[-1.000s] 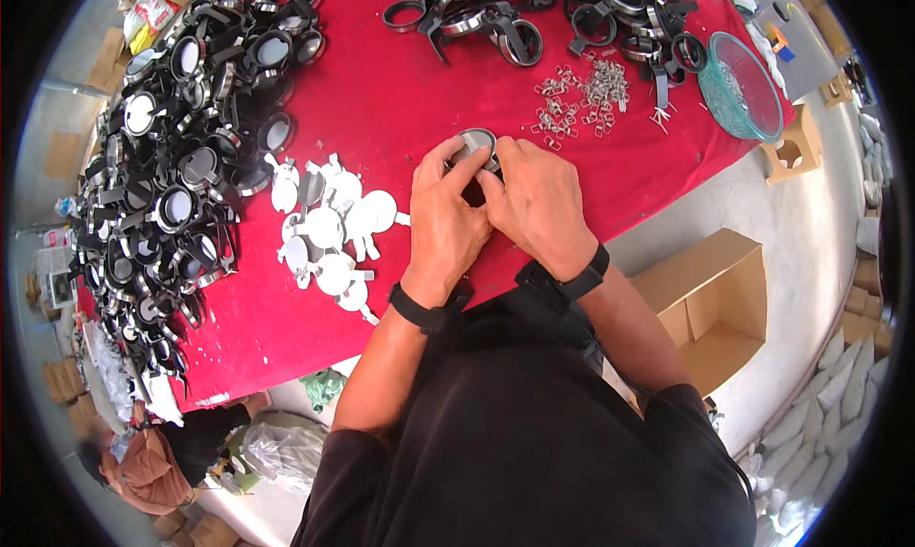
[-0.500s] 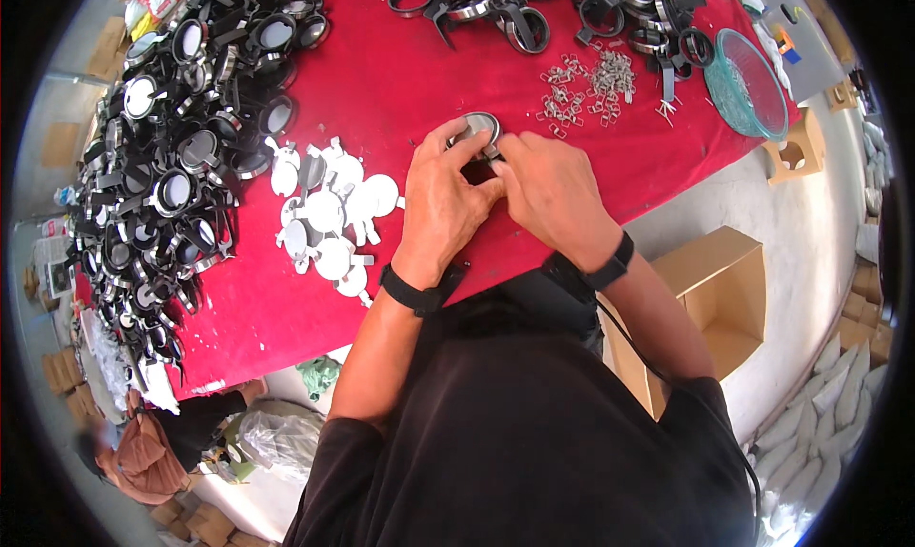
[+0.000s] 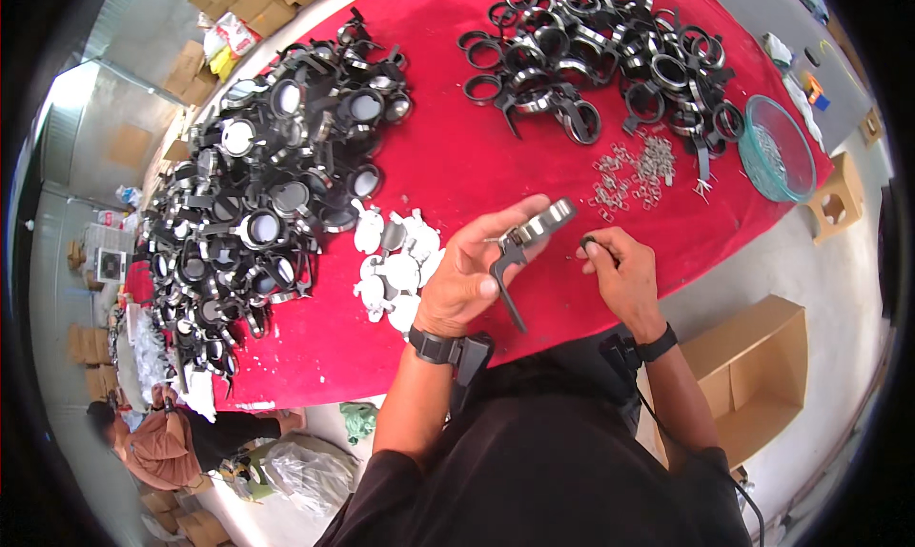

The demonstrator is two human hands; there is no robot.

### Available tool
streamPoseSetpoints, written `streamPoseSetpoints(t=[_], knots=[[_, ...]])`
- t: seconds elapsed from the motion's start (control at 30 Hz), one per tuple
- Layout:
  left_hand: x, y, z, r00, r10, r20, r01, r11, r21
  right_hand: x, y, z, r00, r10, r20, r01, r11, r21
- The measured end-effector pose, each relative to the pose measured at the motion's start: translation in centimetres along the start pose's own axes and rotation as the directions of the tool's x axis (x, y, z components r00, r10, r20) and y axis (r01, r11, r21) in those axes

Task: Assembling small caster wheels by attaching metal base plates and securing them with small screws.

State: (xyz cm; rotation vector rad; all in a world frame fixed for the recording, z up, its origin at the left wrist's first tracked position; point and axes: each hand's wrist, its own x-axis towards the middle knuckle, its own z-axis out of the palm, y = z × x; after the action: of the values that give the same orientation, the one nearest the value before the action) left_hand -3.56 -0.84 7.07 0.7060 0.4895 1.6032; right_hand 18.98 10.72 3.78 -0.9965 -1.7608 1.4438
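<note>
My left hand (image 3: 462, 285) holds a silver ring with a black handle (image 3: 545, 223) above the red cloth. The ring is tilted on its edge, with the handle slanting down past my thumb. To its right, apart from the ring, my right hand (image 3: 626, 278) is closed in a pinch at thumb and forefinger. A small dark thing shows at those fingertips, too little of it to name. White round discs with tabs (image 3: 400, 269) lie in a heap left of my left hand. Small metal clips (image 3: 653, 166) are spread beyond my right hand.
A large pile of black-handled rings with pale discs (image 3: 262, 228) covers the table's left. More black-handled rings (image 3: 572, 66) lie at the far side. A clear greenish bowl (image 3: 753, 151) stands at the right. Below are an open cardboard box (image 3: 762, 375) and another person (image 3: 162, 447).
My hands have come apart. The left has turned the ring onto its edge, and the right has drawn away to the right. The whole view has shifted, showing more of the far table.
</note>
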Motion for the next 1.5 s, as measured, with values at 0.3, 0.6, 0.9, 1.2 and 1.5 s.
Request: streamPoseSetpoints(t=[0.3, 0.6, 0.9, 1.2, 1.5], knots=[[0.8, 2.6, 0.1, 0.996, 0.066, 0.068, -0.060, 0.995, -0.080, 1.1, 2.4, 1.1, 0.995, -0.023, -0.098, 0.030, 0.997, 0.073], [2.4, 8.7, -1.0, 0.980, 0.111, -0.166, 0.043, 0.693, 0.719, 0.3, 2.4, 0.6, 0.995, -0.051, -0.088, 0.056, 0.997, 0.061], [2.4, 5.5, 3.2, 0.984, 0.153, 0.088, -0.165, 0.620, 0.767, 0.1, 2.1, 1.0, 0.999, 0.015, -0.036, -0.004, 0.956, 0.292], [2.0, 2.4, 6.7, 0.973, 0.116, 0.198, -0.229, 0.551, 0.803, -0.5, -6.7, 0.1, 0.940, -0.011, 0.341, -0.272, 0.580, 0.768], [1.5, 1.7, 7.0, 0.970, 0.117, 0.213, -0.241, 0.574, 0.782, -1.4, -7.3, -0.4, 0.929, -0.041, 0.369, -0.284, 0.562, 0.777]])
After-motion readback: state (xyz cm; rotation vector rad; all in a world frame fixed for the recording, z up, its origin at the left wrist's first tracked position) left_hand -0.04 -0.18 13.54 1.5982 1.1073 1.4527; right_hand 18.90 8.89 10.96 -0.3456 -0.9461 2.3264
